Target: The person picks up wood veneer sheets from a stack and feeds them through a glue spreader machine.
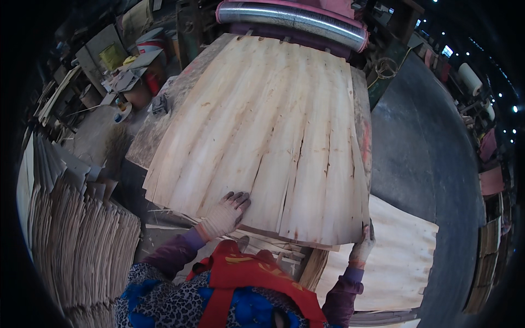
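Note:
A wide, wavy sheet of wood veneer point(262, 123) with several long dark splits lies before me on a worn table point(154, 133). My left hand point(227, 214), in a cream knit glove with darkened fingers, rests flat on its near edge. At the near right corner, my right hand point(362, 245) wears the same kind of glove and grips the sheet's edge. Beyond the far edge of the sheet sits a shiny metal roller point(291, 22) with pink ends.
A tall stack of veneer sheets point(88, 242) stands at my left. Another veneer pile point(385, 258) lies low at my right. A handwheel point(386, 67) is on the machine's green frame. Buckets and boards clutter the far left. Wood scraps point(283, 251) lie below the table's near edge.

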A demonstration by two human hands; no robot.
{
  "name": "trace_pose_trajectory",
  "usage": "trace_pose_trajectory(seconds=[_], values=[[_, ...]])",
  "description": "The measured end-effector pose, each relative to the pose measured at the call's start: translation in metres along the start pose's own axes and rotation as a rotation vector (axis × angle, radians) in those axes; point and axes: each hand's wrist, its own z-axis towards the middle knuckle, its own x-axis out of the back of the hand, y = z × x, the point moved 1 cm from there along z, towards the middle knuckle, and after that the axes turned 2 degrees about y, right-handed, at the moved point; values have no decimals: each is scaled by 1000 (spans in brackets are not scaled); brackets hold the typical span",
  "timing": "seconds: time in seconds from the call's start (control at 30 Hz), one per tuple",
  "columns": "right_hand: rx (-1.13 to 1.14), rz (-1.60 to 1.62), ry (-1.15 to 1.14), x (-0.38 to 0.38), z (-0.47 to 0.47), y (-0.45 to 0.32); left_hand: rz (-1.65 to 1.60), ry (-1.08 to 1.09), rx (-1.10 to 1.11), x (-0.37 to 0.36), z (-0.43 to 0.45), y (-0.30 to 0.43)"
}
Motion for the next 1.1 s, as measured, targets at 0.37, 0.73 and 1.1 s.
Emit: trace_pose_trajectory(seconds=[0.37, 0.73, 1.1], values=[[110, -80, -76, -69, 82, 6, -41, 83, -85, 15, 73, -83], [129, -341, -100, -151, 236, -2, -55, 38, 17, 6, 209, -177], [38, -197, -121, -174, 176, -1, 24, -100, 214, -55, 270, -213]])
